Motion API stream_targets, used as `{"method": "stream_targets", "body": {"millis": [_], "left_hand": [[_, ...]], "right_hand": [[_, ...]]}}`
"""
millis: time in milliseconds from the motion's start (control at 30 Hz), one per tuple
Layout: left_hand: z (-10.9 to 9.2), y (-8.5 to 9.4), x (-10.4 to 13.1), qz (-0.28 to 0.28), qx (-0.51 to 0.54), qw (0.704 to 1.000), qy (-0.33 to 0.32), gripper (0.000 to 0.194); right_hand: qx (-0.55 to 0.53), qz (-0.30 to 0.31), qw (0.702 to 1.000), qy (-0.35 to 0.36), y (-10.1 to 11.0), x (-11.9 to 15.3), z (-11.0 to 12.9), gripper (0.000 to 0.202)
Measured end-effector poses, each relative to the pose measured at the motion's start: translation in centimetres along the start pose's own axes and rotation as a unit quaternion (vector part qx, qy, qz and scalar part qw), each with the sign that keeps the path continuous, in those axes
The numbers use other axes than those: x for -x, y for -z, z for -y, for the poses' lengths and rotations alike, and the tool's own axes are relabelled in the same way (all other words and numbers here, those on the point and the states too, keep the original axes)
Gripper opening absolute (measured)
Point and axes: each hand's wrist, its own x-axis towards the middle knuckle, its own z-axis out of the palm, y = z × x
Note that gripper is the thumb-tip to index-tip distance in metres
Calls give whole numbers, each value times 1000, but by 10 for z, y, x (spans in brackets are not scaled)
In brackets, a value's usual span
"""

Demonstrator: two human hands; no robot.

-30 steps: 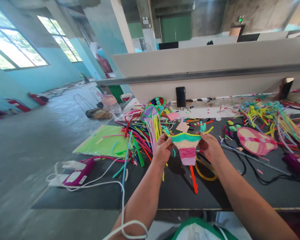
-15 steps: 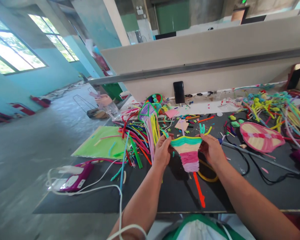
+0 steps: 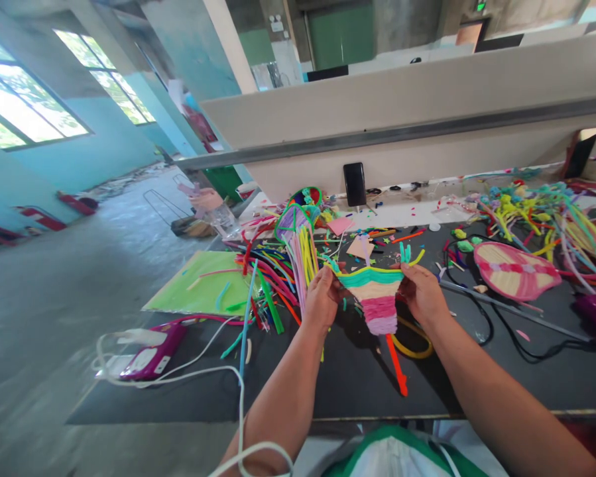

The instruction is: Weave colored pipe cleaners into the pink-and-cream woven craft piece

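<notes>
Little has just changed: the striped piece (image 3: 380, 308) stays stretched between both hands above the table (image 3: 178, 401), its lower end slightly higher in view, so it is being handled rather than set down. The left hand (image 3: 321, 298) is nearly closed, pinching one upper corner between thumb and fingers; the right hand (image 3: 425, 293) grips the opposite corner likewise. An orange-red strip (image 3: 396, 364) extends below the narrow end, near a yellow loop (image 3: 417, 352).

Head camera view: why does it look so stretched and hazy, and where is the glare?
Head view: the windows are blown out white; the room's sides look smeared and stretched; hands look fairly clear; dark shadows fall on the table below the striped piece.
</notes>
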Motion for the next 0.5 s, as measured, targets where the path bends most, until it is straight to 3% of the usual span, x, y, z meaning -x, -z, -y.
{"method": "stream_targets", "body": {"millis": [133,500], "left_hand": [[0,-1,1,-15,-48,999,-6,35],[5,1,-1,7,-52,999,-2,27]], "right_hand": [[-3,-1,1000,-18,-2,2,1,19],[-9,16,999,-30,2,-1,0,21]]}}
